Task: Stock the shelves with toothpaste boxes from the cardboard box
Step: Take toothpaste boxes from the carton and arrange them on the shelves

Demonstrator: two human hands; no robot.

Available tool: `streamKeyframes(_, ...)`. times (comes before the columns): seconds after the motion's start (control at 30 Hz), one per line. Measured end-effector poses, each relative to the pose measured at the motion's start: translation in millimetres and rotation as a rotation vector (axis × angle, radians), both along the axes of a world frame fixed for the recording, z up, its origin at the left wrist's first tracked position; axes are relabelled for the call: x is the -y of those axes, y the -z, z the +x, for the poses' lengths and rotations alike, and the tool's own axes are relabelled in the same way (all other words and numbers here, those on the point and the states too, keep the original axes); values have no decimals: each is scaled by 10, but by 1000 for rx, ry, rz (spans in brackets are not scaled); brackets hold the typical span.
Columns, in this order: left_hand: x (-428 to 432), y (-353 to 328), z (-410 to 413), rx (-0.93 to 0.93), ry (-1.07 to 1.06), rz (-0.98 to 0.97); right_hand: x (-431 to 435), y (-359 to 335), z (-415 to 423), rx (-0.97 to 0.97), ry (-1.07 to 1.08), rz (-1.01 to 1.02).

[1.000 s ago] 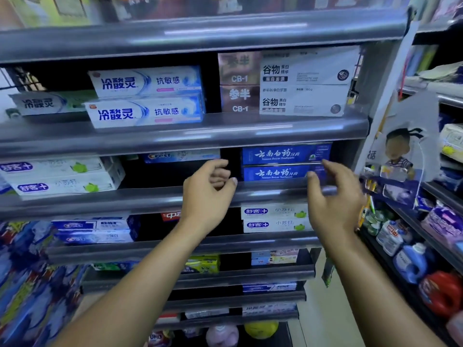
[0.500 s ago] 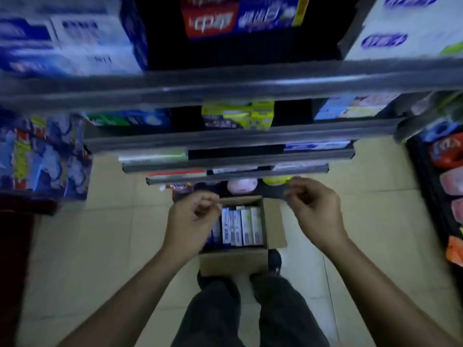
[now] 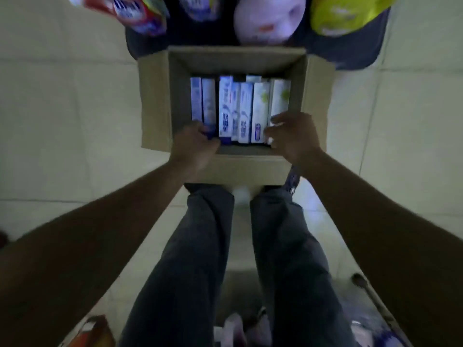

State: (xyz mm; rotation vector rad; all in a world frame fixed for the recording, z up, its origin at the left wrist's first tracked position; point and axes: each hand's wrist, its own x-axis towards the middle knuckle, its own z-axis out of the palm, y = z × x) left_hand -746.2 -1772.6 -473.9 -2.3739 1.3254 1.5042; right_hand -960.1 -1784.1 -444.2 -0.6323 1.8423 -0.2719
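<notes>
An open cardboard box point(image 3: 155, 96) stands on the tiled floor just in front of my feet. Several toothpaste boxes point(image 3: 244, 108) stand on edge in a row inside it, blue-and-white ones to the left and white ones with green marks to the right. My left hand point(image 3: 198, 146) reaches over the near wall and its fingers curl round the near end of a blue toothpaste box point(image 3: 209, 101). My right hand point(image 3: 294, 137) pinches the near end of the rightmost white toothpaste box point(image 3: 280, 98). The shelves with toothpaste are out of view.
Beyond the box, the lowest dark shelf point(image 3: 350, 53) holds a pink pack point(image 3: 269, 18), a yellow pack point(image 3: 348, 13) and a red-and-blue pack point(image 3: 140, 13). My legs in dark trousers point(image 3: 200, 259) stand below the box. Pale floor tiles lie on both sides.
My view dropped from the shelves straight down onto the cardboard box. Both hands went from the shelf edge down into the box and closed on toothpaste boxes at its near end.
</notes>
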Motion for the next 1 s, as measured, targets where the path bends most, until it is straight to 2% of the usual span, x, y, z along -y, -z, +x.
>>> streamKeyframes(0.27, 196, 1853, -270, 149, 96, 161, -181, 1169, -231, -35, -113, -34)
streamKeyframes(0.43, 279, 2450, -367, -35, -11, 241, -358, 1425, -292, 6, -111, -49)
streamKeyframes(0.5, 281, 2552, -393, -9, -12, 205, -404, 1456, -311, 20, -110, -58)
streamKeyframes(0.63, 284, 2472, -355, 54, -96, 115, -340, 1428, -287, 43, -115, -54)
streamKeyframes(0.77, 289, 1937, -162, -42, -159, 106, -117, 1229, -280, 39, -28, -41)
streamKeyframes(0.9, 197, 1104, 39, -301, -36, 123, 178, 975, -300, 104, 104, -97)
streamKeyframes(1.0, 181, 621, 102, -377, 164, 180, 313, 740, -365, 329, 154, -122)
